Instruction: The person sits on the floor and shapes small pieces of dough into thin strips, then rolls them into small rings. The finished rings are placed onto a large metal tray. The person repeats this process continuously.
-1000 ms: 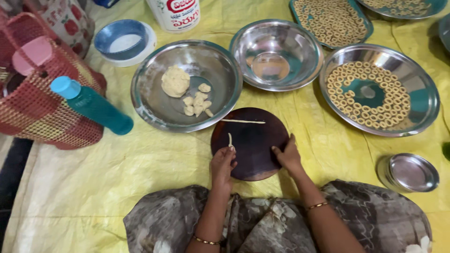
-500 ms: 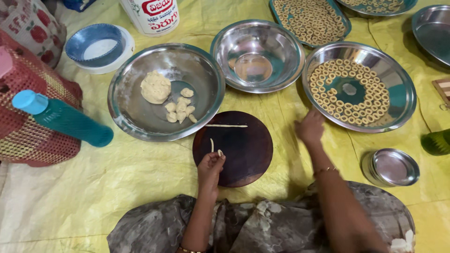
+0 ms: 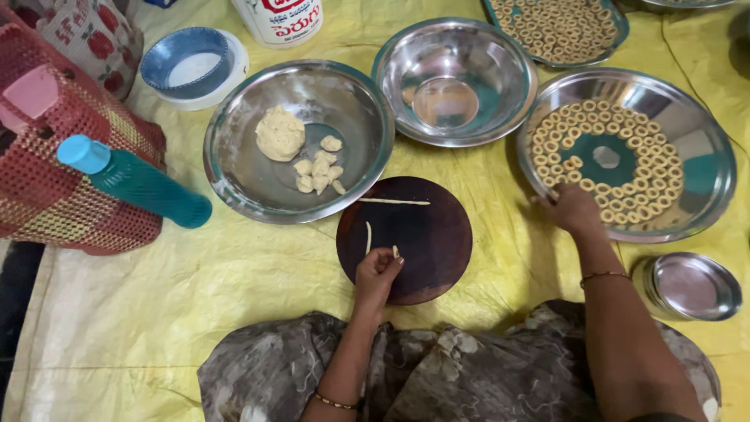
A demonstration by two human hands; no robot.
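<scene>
A dark round wooden board [image 3: 426, 234] lies in front of me with a long thin dough strand [image 3: 393, 202] across its far side and a short strand [image 3: 368, 237] near its left. My left hand [image 3: 376, 273] rests on the board's near edge, pinching a small bit of dough at its fingertips. My right hand [image 3: 574, 209] touches the near rim of a steel plate [image 3: 703, 168] filled with several dough rings. A steel plate [image 3: 242, 168] to the left of the board holds a dough ball [image 3: 280, 134] and small dough pieces [image 3: 319, 172].
An empty steel bowl [image 3: 455, 78] sits behind the board, a tray of rings [image 3: 558, 27] beyond it. A small steel lid [image 3: 691, 285] lies at right. At left are a teal bottle [image 3: 133, 181], a red woven basket [image 3: 47, 180] and a blue bowl [image 3: 187, 62]. A yellow sheet [image 3: 195, 289] covers the floor.
My right hand left the board and reached right to the rim of the plate of rings. My left hand stayed at the board's near edge. The view shifted.
</scene>
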